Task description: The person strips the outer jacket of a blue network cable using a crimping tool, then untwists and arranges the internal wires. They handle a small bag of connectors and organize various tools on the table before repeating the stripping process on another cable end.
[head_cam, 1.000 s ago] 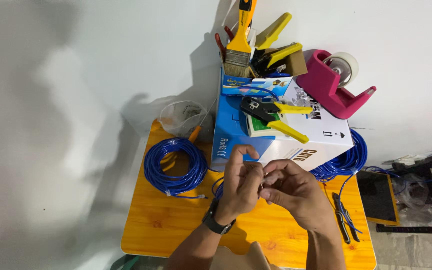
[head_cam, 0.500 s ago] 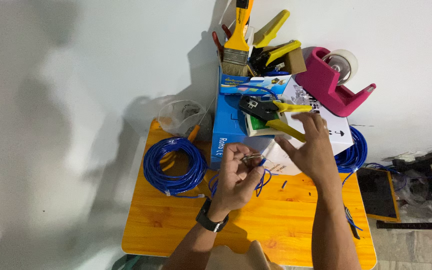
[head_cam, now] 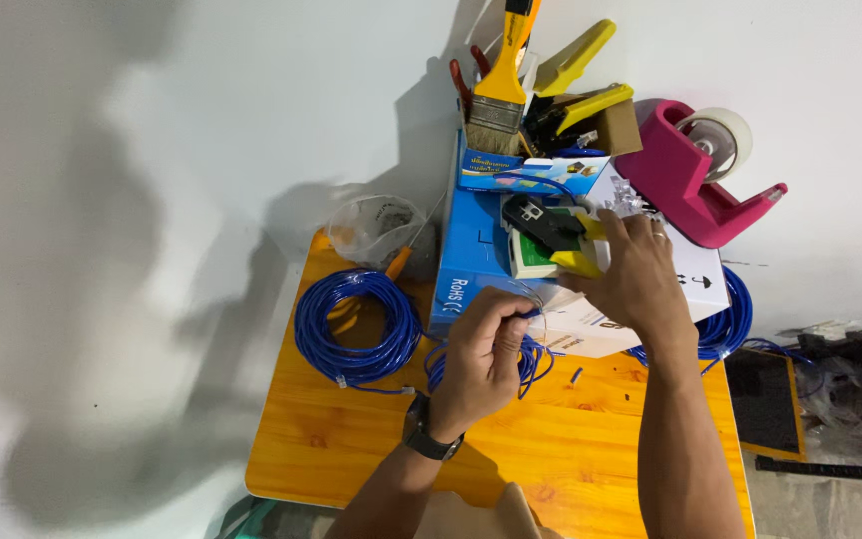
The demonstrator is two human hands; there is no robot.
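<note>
Wooden table (head_cam: 551, 469), plastic cup (head_cam: 376, 228), blue cable (head_cam: 351, 324)

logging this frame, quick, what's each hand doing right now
Left hand: closed, pinching the end of a thin blue cable.
Right hand: fingers curled onto a yellow-handled black crimping tool lying on the white cardboard box.

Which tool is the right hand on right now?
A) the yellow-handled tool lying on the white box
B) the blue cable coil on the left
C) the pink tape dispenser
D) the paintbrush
A: the right hand rests over the yellow-handled tool on the white box, while the left hand pinches a blue cable end.
</note>
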